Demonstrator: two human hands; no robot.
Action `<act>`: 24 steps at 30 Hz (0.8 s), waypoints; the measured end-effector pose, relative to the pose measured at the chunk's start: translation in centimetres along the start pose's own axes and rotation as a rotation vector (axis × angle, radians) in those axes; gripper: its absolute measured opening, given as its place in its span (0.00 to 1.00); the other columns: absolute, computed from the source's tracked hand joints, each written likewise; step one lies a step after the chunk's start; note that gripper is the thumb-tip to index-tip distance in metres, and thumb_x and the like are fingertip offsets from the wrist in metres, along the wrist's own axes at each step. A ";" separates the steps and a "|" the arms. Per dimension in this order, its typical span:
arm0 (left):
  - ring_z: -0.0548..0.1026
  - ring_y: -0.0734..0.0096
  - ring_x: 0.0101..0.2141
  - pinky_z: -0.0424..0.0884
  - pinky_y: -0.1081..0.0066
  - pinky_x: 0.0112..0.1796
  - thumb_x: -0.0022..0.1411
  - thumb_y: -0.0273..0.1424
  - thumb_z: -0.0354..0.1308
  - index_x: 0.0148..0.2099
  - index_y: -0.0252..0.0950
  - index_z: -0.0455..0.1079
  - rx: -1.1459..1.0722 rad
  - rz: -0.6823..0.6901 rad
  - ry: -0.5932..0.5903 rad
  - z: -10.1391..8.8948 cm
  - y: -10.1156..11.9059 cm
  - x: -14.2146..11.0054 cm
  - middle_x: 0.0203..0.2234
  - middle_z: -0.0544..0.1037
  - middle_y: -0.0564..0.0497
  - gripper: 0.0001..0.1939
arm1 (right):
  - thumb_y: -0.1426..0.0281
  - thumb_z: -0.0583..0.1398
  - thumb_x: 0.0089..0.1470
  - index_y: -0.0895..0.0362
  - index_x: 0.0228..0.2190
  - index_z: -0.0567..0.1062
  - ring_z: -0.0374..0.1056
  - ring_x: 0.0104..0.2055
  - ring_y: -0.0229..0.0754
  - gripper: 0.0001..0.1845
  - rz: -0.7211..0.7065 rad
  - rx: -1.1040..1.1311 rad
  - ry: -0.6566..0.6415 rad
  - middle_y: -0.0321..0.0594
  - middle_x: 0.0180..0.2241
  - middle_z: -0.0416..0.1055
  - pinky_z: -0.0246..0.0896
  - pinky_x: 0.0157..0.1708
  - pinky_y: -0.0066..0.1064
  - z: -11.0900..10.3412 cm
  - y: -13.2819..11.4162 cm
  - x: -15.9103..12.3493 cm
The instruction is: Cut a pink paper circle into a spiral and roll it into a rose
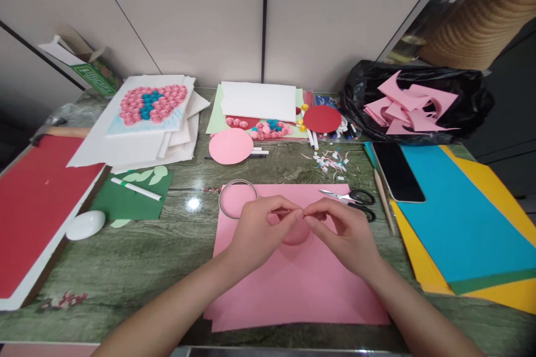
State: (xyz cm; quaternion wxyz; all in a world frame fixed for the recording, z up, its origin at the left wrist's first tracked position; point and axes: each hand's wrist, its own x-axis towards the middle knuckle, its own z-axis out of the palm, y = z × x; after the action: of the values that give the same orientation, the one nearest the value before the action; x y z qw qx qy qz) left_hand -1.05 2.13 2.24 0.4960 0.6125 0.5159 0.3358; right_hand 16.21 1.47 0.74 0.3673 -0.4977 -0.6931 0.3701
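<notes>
My left hand (263,227) and my right hand (344,233) meet over a stack of pink paper sheets (288,295). The fingertips of both pinch the upper edge of a round piece of pink paper (296,234), which hangs below them; the fingers hide much of it. Beside my left hand, a thin metal ring (221,209) lies on the sheets' upper left corner. Scissors with black handles (352,197), blades partly apart, rest just beyond my right hand.
Left are a red board (29,206), a white mouse-shaped object (86,225) and green paper (129,201). Behind lie a pink disc (231,146), a red disc (322,118) and paper scraps (330,162). A phone (397,172) and blue paper (464,217) lie right, below a black bag (355,95).
</notes>
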 end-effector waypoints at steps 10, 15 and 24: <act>0.75 0.74 0.32 0.67 0.75 0.34 0.58 0.32 0.56 0.34 0.39 0.76 0.033 0.002 0.009 0.0 0.0 -0.1 0.29 0.80 0.56 0.07 | 0.73 0.60 0.52 0.54 0.30 0.73 0.64 0.28 0.36 0.03 -0.031 -0.023 0.019 0.34 0.26 0.72 0.61 0.29 0.29 0.1 0.1 -0.1; 0.75 0.74 0.31 0.67 0.75 0.33 0.58 0.32 0.56 0.33 0.39 0.76 0.045 0.010 0.020 0.1 -0.1 -0.1 0.28 0.80 0.55 0.07 | 0.74 0.60 0.51 0.54 0.31 0.73 0.65 0.28 0.36 0.04 -0.039 -0.023 0.025 0.34 0.27 0.72 0.61 0.29 0.29 0.1 0.0 -0.1; 0.75 0.74 0.31 0.67 0.74 0.34 0.58 0.32 0.56 0.34 0.41 0.76 0.076 0.037 0.019 0.3 -0.2 -0.2 0.29 0.80 0.57 0.07 | 0.74 0.60 0.51 0.55 0.29 0.73 0.65 0.27 0.36 0.02 -0.046 -0.057 0.041 0.34 0.25 0.72 0.61 0.28 0.29 0.1 0.1 0.0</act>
State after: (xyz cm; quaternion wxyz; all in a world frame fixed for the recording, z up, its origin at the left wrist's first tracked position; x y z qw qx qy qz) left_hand -0.91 1.91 2.03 0.4611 0.6372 0.5214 0.3309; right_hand 16.15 1.47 0.60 0.3753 -0.4995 -0.7071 0.3313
